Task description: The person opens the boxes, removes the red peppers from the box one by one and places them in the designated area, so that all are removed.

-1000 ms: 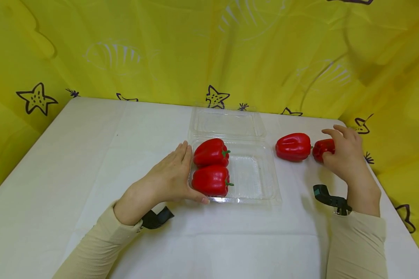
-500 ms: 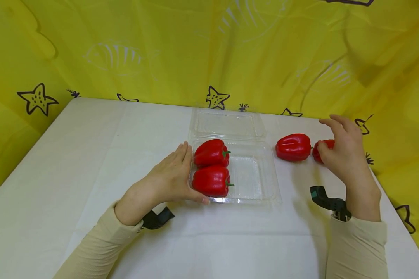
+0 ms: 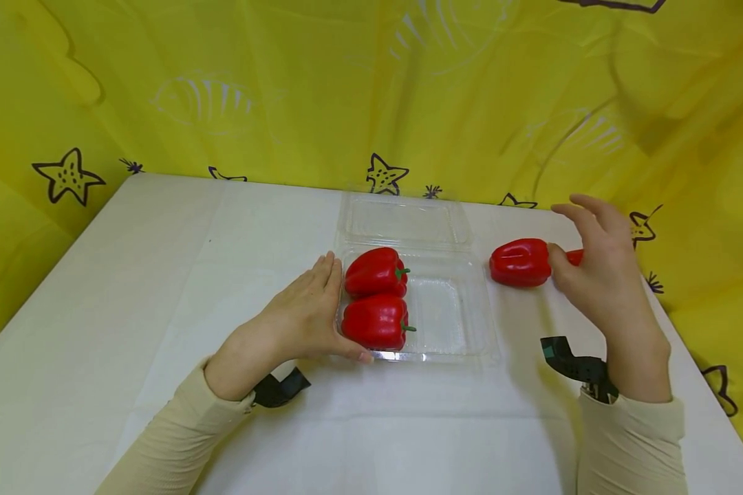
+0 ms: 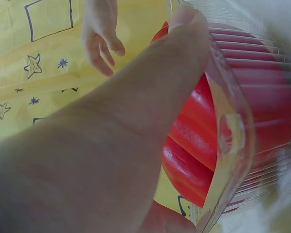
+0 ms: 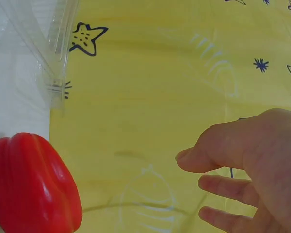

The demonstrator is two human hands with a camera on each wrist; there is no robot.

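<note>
A clear plastic clamshell box (image 3: 446,309) lies with its lid folded back. Two red bell peppers, a rear one (image 3: 374,271) and a front one (image 3: 373,322), fill its left half, green stems pointing right. Against the box's left side rests my left hand (image 3: 297,316), fingers straight and thumb along the front rim; the left wrist view shows that thumb across the box rim (image 4: 242,116). My right hand (image 3: 607,271) is raised, fingers spread and holding nothing. It hovers beside a third pepper (image 3: 517,262) and partly hides another pepper (image 3: 574,257) behind it.
The transparent lid (image 3: 408,221) lies flat behind the box. A white cloth (image 3: 272,220) covers the table. At the back and right hangs a yellow curtain (image 3: 322,82) with sea drawings. Each wrist carries a black camera mount, such as the right one (image 3: 576,361).
My right hand has lifted off the far-right pepper and shifted left toward the pepper beside it. My left hand, the box and the peppers stay where they were.
</note>
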